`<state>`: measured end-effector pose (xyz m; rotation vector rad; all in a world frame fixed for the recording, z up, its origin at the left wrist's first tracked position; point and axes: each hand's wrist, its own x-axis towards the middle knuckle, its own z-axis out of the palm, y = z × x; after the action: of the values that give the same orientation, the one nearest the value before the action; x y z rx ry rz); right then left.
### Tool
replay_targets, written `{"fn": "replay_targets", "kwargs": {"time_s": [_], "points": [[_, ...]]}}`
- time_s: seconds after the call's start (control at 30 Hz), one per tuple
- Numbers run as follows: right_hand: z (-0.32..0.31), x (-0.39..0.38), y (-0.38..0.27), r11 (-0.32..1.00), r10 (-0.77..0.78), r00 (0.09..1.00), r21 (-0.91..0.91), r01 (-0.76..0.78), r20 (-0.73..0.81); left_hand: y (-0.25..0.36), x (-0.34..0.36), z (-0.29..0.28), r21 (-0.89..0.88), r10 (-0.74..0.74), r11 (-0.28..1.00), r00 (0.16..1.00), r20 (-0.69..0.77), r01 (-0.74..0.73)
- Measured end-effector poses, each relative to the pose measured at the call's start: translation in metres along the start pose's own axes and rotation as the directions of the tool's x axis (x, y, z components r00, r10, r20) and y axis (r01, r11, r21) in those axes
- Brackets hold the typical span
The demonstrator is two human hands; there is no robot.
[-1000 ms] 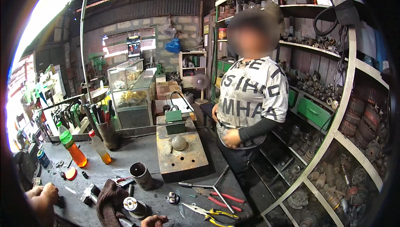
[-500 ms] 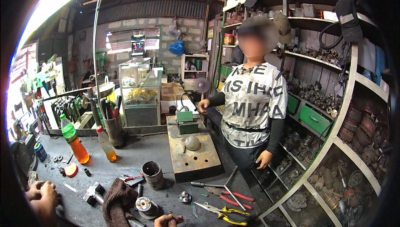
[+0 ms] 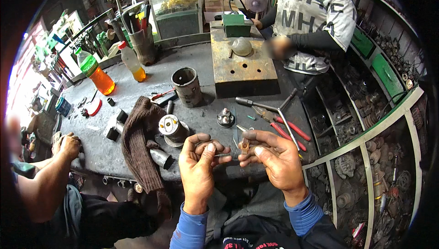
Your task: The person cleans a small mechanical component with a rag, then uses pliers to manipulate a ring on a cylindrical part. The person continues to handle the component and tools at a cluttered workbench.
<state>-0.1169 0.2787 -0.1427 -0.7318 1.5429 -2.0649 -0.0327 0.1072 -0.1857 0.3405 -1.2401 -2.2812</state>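
Over the near edge of the bench, my right hand [image 3: 281,162] pinches a small copper-coloured metal piece [image 3: 245,147] between thumb and fingers. Beside it, my left hand [image 3: 199,169] has its fingers curled and its thumb pressed against them; whatever may be in them is hidden. Just beyond my hands stands a small round part with studs [image 3: 225,118]. To the left are a metal cylinder with a pale top [image 3: 173,129] and a brown knitted cloth [image 3: 139,144] hanging over the bench edge.
A rusty metal block [image 3: 244,68], an open can [image 3: 186,86], a T-shaped wrench [image 3: 274,109], red-handled pliers [image 3: 288,130] and a bottle of orange liquid [image 3: 97,73] occupy the bench [image 3: 157,84]. One co-worker's hands [image 3: 66,146] rest at left; another person [image 3: 315,20] stands far right.
The view has tipped downward. Both my hands have come up into the middle, the copper-coloured piece in the right. The person at far right has turned and raised an arm over the block.
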Motion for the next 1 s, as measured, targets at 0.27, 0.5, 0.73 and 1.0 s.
{"fn": "replay_targets", "kwargs": {"time_s": [0.27,0.5,0.73,1.0], "points": [[-0.009,0.001,0.010,0.998,0.041,0.999,-0.040,-0.041,-0.012,0.011,-0.023,-0.010,0.098,-0.073,0.992,0.996,-0.051,0.078],[-0.013,-0.009,0.013,0.851,-0.088,0.996,-0.517,0.092,0.031,0.025,-0.065,-0.049,0.172,-0.023,0.984,0.983,-0.181,0.054],[0.016,0.019,0.034,0.475,-0.179,0.887,-0.752,0.456,0.425,0.022,-0.052,-0.037,0.116,-0.123,0.983,0.983,-0.139,0.140],[0.019,0.030,0.036,0.422,-0.239,0.903,-0.800,0.427,0.356,0.019,-0.034,-0.030,0.066,-0.116,0.990,0.989,-0.095,0.122]]}}
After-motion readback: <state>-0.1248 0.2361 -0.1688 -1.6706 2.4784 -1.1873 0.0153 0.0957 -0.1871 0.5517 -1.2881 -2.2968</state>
